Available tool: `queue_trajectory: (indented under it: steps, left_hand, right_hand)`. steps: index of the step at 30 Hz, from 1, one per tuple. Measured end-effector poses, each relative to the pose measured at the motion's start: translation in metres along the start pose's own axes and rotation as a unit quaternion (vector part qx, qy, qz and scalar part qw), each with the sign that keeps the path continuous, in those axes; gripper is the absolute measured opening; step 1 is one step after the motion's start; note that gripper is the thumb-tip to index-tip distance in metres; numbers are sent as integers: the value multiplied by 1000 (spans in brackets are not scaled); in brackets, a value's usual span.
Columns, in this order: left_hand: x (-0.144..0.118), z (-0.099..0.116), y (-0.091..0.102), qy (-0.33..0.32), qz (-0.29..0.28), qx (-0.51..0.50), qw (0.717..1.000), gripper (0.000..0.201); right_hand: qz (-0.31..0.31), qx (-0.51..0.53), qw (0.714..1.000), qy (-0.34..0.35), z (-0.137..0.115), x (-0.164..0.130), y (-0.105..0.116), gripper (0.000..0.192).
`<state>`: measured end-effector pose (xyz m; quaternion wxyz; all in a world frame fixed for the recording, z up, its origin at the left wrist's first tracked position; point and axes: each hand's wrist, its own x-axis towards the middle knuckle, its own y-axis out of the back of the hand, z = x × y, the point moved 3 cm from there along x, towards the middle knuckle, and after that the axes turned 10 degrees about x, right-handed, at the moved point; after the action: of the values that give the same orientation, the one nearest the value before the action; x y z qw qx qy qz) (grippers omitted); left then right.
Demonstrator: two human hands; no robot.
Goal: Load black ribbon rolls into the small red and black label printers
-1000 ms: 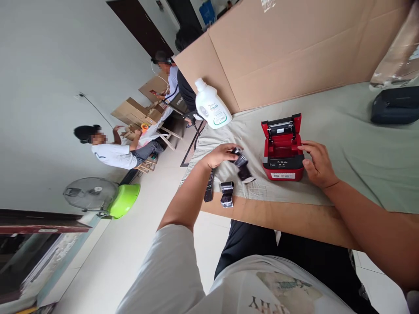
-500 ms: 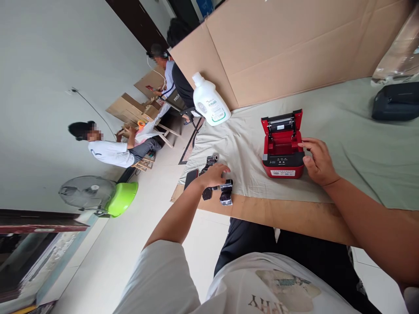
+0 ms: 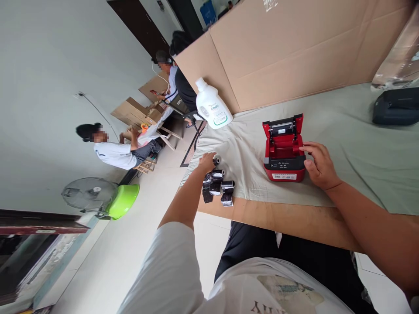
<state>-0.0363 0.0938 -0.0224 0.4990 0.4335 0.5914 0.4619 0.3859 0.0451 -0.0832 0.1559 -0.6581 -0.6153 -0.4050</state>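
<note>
My left hand [image 3: 207,163] is at the far end of a group of small black rolls, its fingers curled over the farthest roll [image 3: 217,161]. The wrist hides part of that roll. Closer to me lie several more black rolls [image 3: 228,187], with loose black film hanging from them. My right hand [image 3: 321,165] holds the right side of a small red and black label printer [image 3: 284,168], thumb and fingers against its wall. The printer's lid [image 3: 283,126] stands raised, showing a roller inside it and a red compartment below.
A white detergent bottle [image 3: 213,107] stands beyond the rolls, before a tall cardboard panel [image 3: 294,52]. At the far right sits a dark case [image 3: 396,106]. Left of the table are a fan [image 3: 90,192], a green basin [image 3: 124,201] and seated people [image 3: 114,152].
My left hand has moved away from me, from above the nearer rolls to the farthest one. My right hand stays at the printer. The view has shifted slightly.
</note>
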Motion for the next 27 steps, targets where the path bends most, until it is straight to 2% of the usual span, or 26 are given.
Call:
queue_trajectory:
  steps: [4, 6, 9, 11, 12, 14, 15, 16, 17, 18, 20, 22, 23, 25, 27]
  left_hand:
    - [14, 2, -3, 36, 3, 10, 999, 46]
    - [14, 9, 5, 40, 19, 5, 999, 44]
    - [6, 24, 35, 24, 55, -16, 998, 41]
    - [-10, 40, 63, -43, 47, -89, 994, 38]
    - [-21, 52, 77, -107, 17, -162, 981, 39]
    - [-50, 83, 98, -266, -145, -274, 913, 53]
    - [-65, 99, 103, -335, -241, -271, 870, 58]
    - [-79, 116, 107, -390, -312, -246, 830, 59]
    - [-87, 133, 108, -430, -347, -227, 802, 57]
    - [-90, 151, 106, -453, -343, -228, 791, 53]
    - [-80, 186, 97, -460, -256, -272, 806, 44]
    - [-58, 215, 81, -412, -127, -268, 861, 36]
    - [-47, 228, 73, -384, -83, -226, 892, 36]
    - [-32, 249, 58, -340, -40, -105, 934, 38]
    - [-24, 264, 50, -316, -43, 21, 948, 38]
  right_hand:
    - [-4, 6, 1000, -3, 2, 0, 0, 41]
    - [-7, 11, 1000, -6, 3, 0, -1, 41]
    - [-6, 16, 1000, -12, 3, -1, -2, 41]
    - [-3, 18, 1000, -20, 3, -1, -2, 40]
    - [-1, 18, 1000, -24, 3, -1, -3, 40]
    - [2, 18, 999, -30, 2, -2, -3, 39]
    - [3, 18, 999, -32, 2, -2, -4, 39]
    - [4, 18, 999, -33, 2, -2, -4, 39]
    - [6, 19, 999, -34, 2, -2, -4, 39]
    - [8, 19, 999, -35, 2, -2, -4, 39]
    - [13, 19, 999, -31, 2, -2, -3, 38]
    - [15, 18, 1000, -21, 1, -2, -3, 38]
    - [16, 17, 1000, -15, 1, -2, -3, 38]
    - [15, 13, 1000, -7, 1, -1, -2, 38]
    - [18, 8, 1000, -1, -1, 0, 0, 38]
